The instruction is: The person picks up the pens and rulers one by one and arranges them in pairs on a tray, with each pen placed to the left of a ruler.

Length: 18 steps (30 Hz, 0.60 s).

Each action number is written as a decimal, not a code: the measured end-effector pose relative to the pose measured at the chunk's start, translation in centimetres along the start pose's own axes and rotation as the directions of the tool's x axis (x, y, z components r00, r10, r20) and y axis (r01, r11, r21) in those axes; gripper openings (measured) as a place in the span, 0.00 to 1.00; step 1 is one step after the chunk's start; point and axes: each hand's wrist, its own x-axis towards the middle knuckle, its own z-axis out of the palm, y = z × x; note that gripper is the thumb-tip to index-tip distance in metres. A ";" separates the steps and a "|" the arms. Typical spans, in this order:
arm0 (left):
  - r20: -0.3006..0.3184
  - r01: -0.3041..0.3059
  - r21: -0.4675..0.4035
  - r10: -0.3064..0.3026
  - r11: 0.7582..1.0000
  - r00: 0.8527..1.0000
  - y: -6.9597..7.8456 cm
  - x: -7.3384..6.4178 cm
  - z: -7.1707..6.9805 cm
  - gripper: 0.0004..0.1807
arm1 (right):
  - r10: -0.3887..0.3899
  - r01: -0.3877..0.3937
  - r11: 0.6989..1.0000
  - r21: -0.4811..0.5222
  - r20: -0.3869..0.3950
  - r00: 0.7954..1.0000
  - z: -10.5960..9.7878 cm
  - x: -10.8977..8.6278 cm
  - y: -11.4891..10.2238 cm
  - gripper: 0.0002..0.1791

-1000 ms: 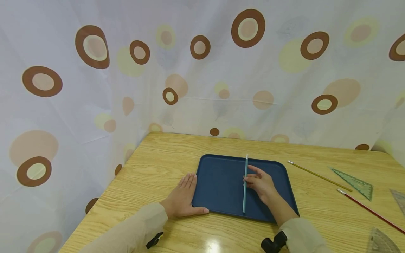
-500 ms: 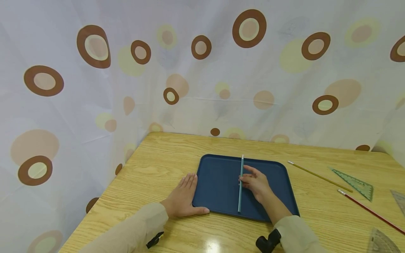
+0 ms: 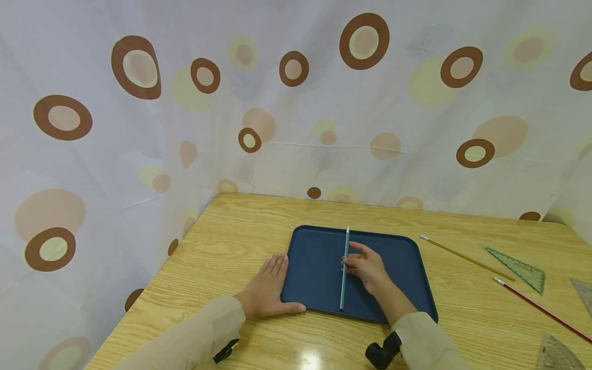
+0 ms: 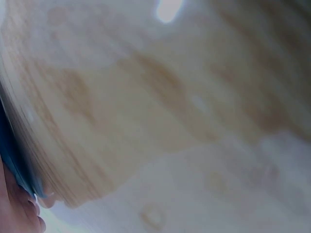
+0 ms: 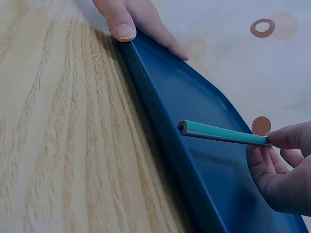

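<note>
A light blue pencil (image 3: 344, 288) with a white top end is pinched by my right hand (image 3: 367, 268) between thumb and fingers. It lies lengthwise across the dark blue tray (image 3: 314, 267), and in the right wrist view the pencil (image 5: 218, 132) shows its unsharpened end close over the tray's near rim. My left hand (image 3: 265, 290) rests at the tray's near left corner, fingers straight along the left side and thumb along the front edge. In the left wrist view only a bit of the left hand (image 4: 17, 208) shows beside the blue rim.
Right of the tray lie a yellow pencil (image 3: 467, 257), a green set square (image 3: 520, 268) and a red pencil (image 3: 541, 307). A clear protractor (image 3: 559, 354) and another clear ruler piece (image 3: 584, 293) sit at the right edge. A patterned curtain (image 3: 296, 113) stands behind the wooden table (image 3: 240, 221).
My right hand has moved left over the tray with the blue pencil, from right of the middle to about the middle. The left hand and tray have stayed still.
</note>
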 end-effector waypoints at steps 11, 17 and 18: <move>-0.013 -0.004 0.007 0.004 1.000 1.000 0.1 -0.1 -0.1 0.61 | -0.008 0.008 1.000 -0.002 -0.005 1.000 1.1 0.3 0.1 0.32; -0.012 0.000 0.004 0.000 1.000 1.000 0.1 -0.1 -0.1 0.62 | -0.009 0.009 1.000 -0.022 -0.008 1.000 1.9 0.2 -0.2 0.31; -0.010 0.002 0.003 -0.002 1.000 1.000 0.0 0.0 -0.1 0.62 | -0.011 0.011 1.000 -0.025 -0.010 1.000 2.0 0.3 -0.3 0.31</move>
